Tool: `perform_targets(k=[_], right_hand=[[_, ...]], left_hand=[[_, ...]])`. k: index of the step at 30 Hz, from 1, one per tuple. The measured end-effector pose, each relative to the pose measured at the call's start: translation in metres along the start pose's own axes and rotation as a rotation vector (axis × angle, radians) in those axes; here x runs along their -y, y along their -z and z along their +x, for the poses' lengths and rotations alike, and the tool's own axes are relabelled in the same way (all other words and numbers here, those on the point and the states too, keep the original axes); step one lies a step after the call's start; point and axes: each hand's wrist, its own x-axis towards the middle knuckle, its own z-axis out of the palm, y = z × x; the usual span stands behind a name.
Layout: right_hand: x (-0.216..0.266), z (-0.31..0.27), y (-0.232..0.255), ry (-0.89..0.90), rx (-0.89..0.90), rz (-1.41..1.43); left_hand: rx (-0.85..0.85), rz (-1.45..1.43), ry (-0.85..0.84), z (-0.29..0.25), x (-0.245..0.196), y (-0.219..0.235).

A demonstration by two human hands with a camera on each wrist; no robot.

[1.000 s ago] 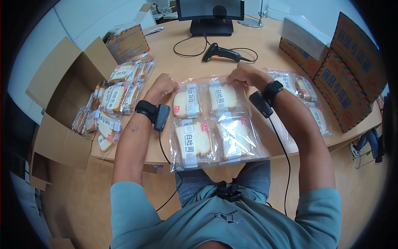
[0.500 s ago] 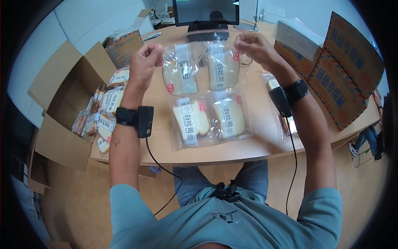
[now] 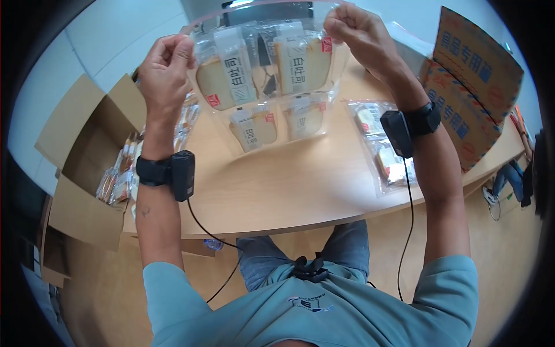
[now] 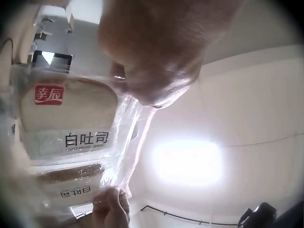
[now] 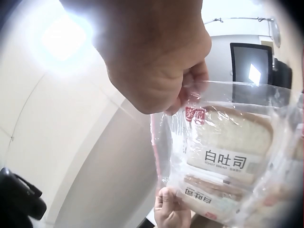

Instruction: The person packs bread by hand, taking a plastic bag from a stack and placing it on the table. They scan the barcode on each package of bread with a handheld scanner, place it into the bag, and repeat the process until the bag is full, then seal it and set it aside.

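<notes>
A large clear bag (image 3: 266, 107) holding several wrapped slices of white bread hangs upright above the table. My left hand (image 3: 167, 72) pinches its upper left corner, and my right hand (image 3: 367, 43) pinches the upper right corner. In the left wrist view my left hand (image 4: 161, 47) grips the bag's edge beside a bread pack (image 4: 71, 109) with a red label. The right wrist view shows my right hand (image 5: 152, 52) gripping the film above another bread pack (image 5: 228, 142).
An open cardboard box (image 3: 87, 168) stands at the left, with bread packs (image 3: 122, 168) beside it. Another bag of bread (image 3: 381, 150) lies on the table (image 3: 266, 196) at the right, near a printed carton (image 3: 468, 92). A monitor is partly hidden behind the raised bag.
Both hands have lifted the bag from flat on the table to upright in the air, higher and farther from my body. The hands have also moved wider apart.
</notes>
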Motion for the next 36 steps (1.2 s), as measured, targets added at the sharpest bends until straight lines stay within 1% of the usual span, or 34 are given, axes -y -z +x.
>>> perform_targets(k=[1,3,4,6,8,9,10,11,12,14,15,16,17,18,19,20,21,22,23,24,25,26,27,28,29,30,32,33,35,36], right_hand=[[0.003,-0.001,0.003,0.021,-0.018,0.027],[0.016,-0.003,0.016,-0.023,-0.054,0.032],[0.023,-0.004,0.026,-0.047,-0.081,0.061],[0.034,-0.006,0.056,0.009,-0.025,0.096],[0.047,-0.013,0.086,-0.03,-0.059,0.074],[0.054,-0.016,0.102,-0.038,-0.06,0.063],[0.06,-0.019,0.12,-0.102,-0.001,0.07],[0.063,-0.024,0.138,-0.166,0.057,0.079],[0.062,-0.03,0.152,-0.17,0.054,0.07],[0.05,-0.043,0.183,-0.303,0.128,0.127],[0.011,-0.046,0.243,-0.433,0.244,-0.19],[-0.024,-0.063,0.27,-0.435,0.245,-0.193],[-0.061,-0.083,0.289,-0.384,0.27,-0.326],[-0.077,-0.093,0.299,-0.331,0.294,-0.46],[-0.062,-0.094,0.281,-0.48,0.391,-0.612],[-0.09,-0.108,0.289,-0.448,0.47,-0.665],[-0.124,-0.133,0.283,0.112,0.264,-0.716],[-0.121,-0.14,0.269,0.199,0.316,-0.758],[-0.13,-0.137,0.259,-0.293,0.261,-0.425],[-0.14,-0.134,0.25,-0.766,0.191,-0.063],[-0.132,-0.131,0.232,-0.782,0.228,-0.228],[-0.124,-0.13,0.221,-0.797,0.264,-0.394],[-0.136,-0.134,0.226,-0.801,0.261,-0.4],[-0.163,-0.144,0.232,-0.643,0.318,-0.455],[-0.174,-0.148,0.233,-0.484,0.372,-0.508],[-0.183,-0.15,0.237,-0.49,0.373,-0.507],[-0.188,-0.144,0.226,-0.78,0.25,-0.239],[-0.188,-0.142,0.223,-0.785,0.249,-0.24],[-0.185,-0.14,0.216,-0.968,0.122,-0.293],[-0.184,-0.138,0.214,-0.971,0.121,-0.294]], left_hand=[[-0.017,-0.007,-0.034,0.002,0.0,-0.003],[-0.03,-0.042,-0.095,0.007,-0.003,-0.013],[-0.025,-0.066,-0.084,0.01,-0.01,-0.023],[-0.024,-0.124,-0.143,0.014,-0.029,-0.042],[-0.012,-0.2,-0.14,0.021,-0.034,-0.065],[0.019,-0.295,-0.086,0.024,-0.034,-0.077],[0.051,-0.39,-0.033,0.026,-0.038,-0.09],[0.167,-0.395,0.024,0.023,-0.059,-0.109],[0.169,-0.404,0.023,0.022,-0.058,-0.128],[0.275,-0.624,0.304,0.017,-0.042,-0.164],[0.249,-0.593,0.335,0.009,-0.04,-0.183],[0.22,-0.56,0.368,0.001,-0.036,-0.203],[0.224,-0.581,0.436,-0.007,-0.029,-0.222],[0.229,-0.602,0.502,-0.015,-0.018,-0.239],[0.257,-0.617,0.569,-0.023,-0.003,-0.254],[0.288,-0.628,0.634,-0.032,0.015,-0.269],[0.288,-0.65,0.701,-0.04,0.035,-0.285],[0.287,-0.671,0.769,-0.048,0.055,-0.299],[0.288,-0.673,0.761,-0.054,0.07,-0.31],[0.266,-0.638,0.842,-0.061,0.084,-0.32],[0.245,-0.601,0.924,-0.067,0.095,-0.328],[0.249,-0.603,0.924,-0.071,0.105,-0.333],[0.318,-0.572,0.951,-0.074,0.113,-0.335],[0.388,-0.536,0.981,-0.076,0.12,-0.337],[0.406,-0.502,0.976,-0.078,0.123,-0.339],[0.409,-0.504,0.981,-0.079,0.126,-0.342],[0.366,-0.404,0.935,-0.083,0.13,-0.346],[0.369,-0.407,0.938,-0.084,0.132,-0.348],[0.358,-0.339,0.928,-0.081,0.128,-0.348],[0.359,-0.342,0.929,-0.079,0.126,-0.349]])
